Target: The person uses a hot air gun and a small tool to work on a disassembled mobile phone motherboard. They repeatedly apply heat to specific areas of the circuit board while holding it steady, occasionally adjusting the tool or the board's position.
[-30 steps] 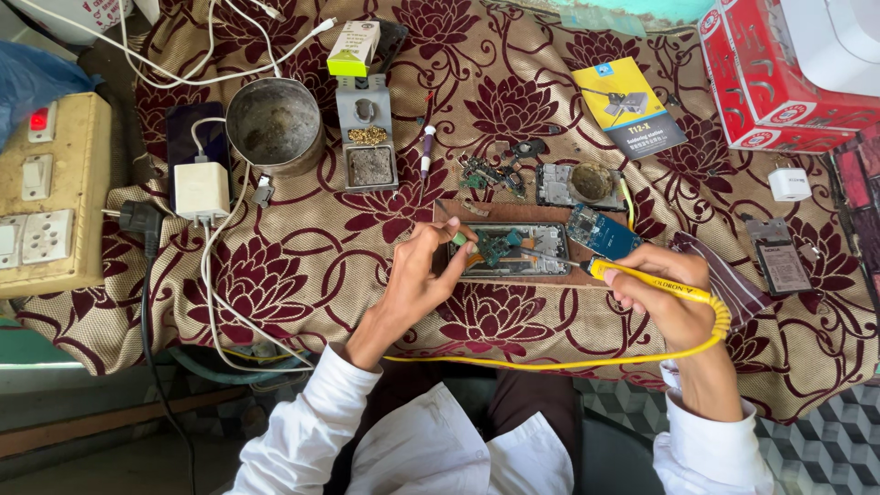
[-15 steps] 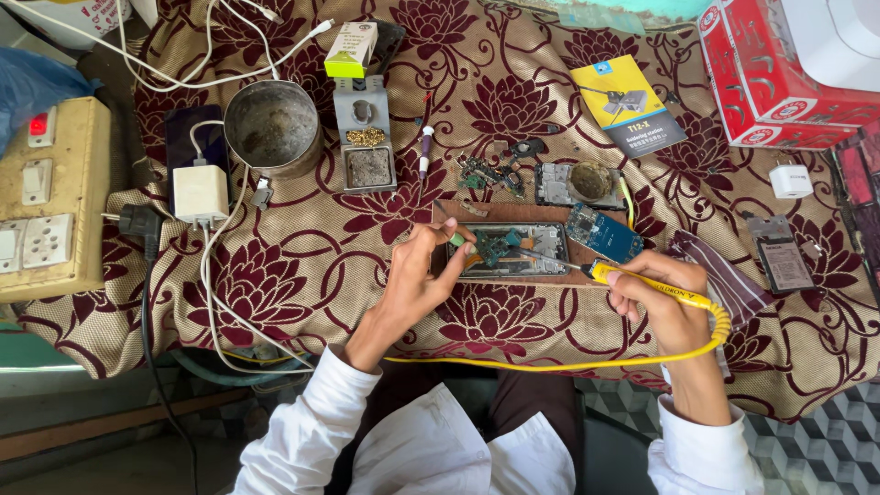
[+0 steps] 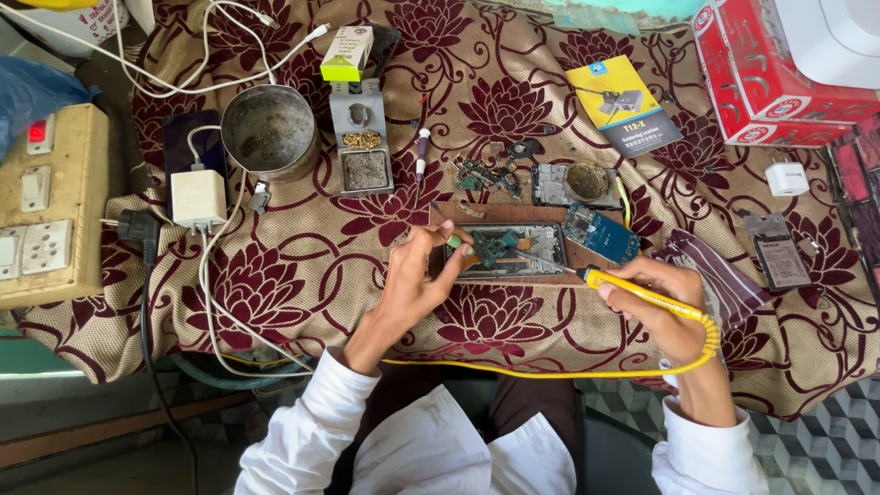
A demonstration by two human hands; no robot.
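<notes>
On the wooden board (image 3: pixel 550 275), the yellow-handled soldering iron (image 3: pixel 642 295), gripped by the right hand (image 3: pixel 662 307), had been advanced onto the opened phone (image 3: pixel 504 249), pinched by left fingers (image 3: pixel 431 261).

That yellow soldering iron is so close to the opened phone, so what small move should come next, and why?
Probably ease the soldering iron tip a touch leftward onto the opened phone, because the right hand aims it at the board while the left hand steadies the phone's left end.
</notes>
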